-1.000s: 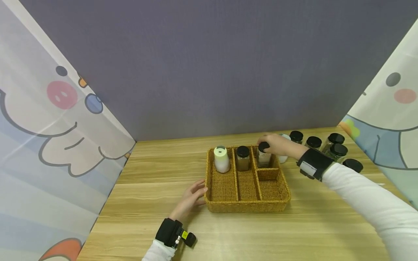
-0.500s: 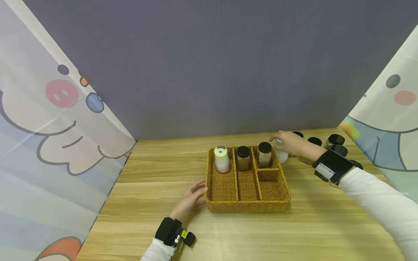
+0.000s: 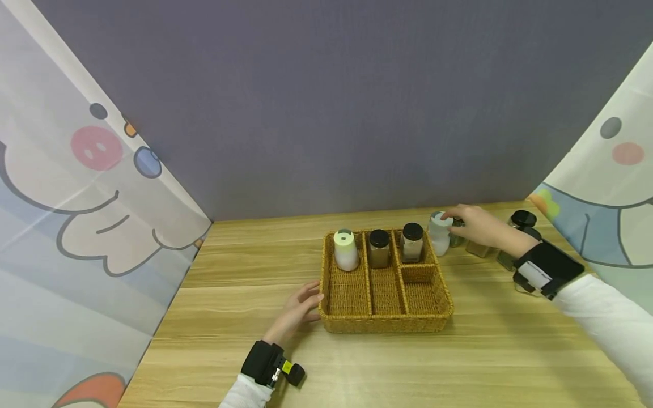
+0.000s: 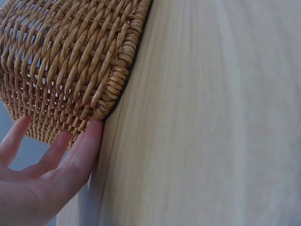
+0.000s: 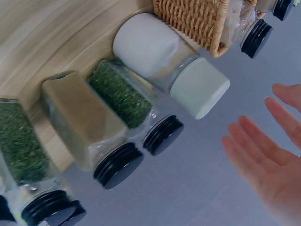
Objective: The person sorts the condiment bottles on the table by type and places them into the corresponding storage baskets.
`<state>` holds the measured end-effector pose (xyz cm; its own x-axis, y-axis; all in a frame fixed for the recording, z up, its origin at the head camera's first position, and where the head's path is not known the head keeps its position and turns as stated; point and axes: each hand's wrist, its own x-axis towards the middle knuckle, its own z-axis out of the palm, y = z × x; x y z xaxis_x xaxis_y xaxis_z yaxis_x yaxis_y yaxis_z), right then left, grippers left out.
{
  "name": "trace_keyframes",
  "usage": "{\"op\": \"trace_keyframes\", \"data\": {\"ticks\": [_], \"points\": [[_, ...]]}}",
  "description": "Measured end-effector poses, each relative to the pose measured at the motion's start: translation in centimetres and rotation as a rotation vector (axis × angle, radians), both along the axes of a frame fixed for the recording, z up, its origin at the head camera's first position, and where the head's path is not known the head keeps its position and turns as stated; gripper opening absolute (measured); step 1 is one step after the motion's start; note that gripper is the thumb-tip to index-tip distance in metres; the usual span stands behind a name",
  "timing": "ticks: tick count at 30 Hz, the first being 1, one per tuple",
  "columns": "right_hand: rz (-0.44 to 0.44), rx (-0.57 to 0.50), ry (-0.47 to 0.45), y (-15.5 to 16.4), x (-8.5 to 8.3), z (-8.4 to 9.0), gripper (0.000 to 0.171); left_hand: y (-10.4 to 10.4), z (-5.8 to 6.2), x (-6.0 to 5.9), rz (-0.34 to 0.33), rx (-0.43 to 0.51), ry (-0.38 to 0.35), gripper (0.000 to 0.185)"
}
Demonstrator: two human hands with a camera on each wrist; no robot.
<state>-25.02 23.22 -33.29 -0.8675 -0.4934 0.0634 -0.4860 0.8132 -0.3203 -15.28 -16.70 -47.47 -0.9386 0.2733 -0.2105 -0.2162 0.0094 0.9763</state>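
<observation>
A woven basket (image 3: 428, 317) with several compartments sits mid-table. Along its back stand a white jar with a pale cap (image 3: 346, 250), a brown jar (image 3: 379, 249) and a pale black-lidded jar (image 3: 412, 242). My left hand (image 3: 301, 306) rests open against the basket's front left corner; in the left wrist view its fingers (image 4: 82, 153) touch the wicker base (image 4: 70, 61). My right hand (image 3: 471, 225) hovers open by the cap of a second white jar (image 3: 439, 235), just outside the basket's right back corner. In the right wrist view the right hand (image 5: 268, 150) is spread beside that jar (image 5: 188, 70), apart from it.
More black-lidded jars stand in a row right of the white one: green herbs (image 5: 127, 96), tan powder (image 5: 80, 122), another green one (image 5: 21, 150). One lid (image 3: 523, 218) shows behind my wrist. Patterned curtains flank the table; a grey wall backs it.
My right hand let go of the black-lidded jar in the basket's right back compartment and moved right to the white jar outside. The left hand stayed put.
</observation>
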Motion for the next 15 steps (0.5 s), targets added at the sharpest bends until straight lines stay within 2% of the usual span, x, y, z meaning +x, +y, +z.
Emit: {"op": "trace_keyframes", "data": {"ticks": [9,15], "points": [[-0.039,-0.005,-0.015,1.6,0.7,-0.1,0.033,0.0,-0.2,0.0,0.010,0.030,-0.003,0.063],[-0.037,-0.012,0.011,2.7,1.2,-0.4,0.030,0.0,-0.2,0.0,0.011,0.020,-0.003,0.063]]}}
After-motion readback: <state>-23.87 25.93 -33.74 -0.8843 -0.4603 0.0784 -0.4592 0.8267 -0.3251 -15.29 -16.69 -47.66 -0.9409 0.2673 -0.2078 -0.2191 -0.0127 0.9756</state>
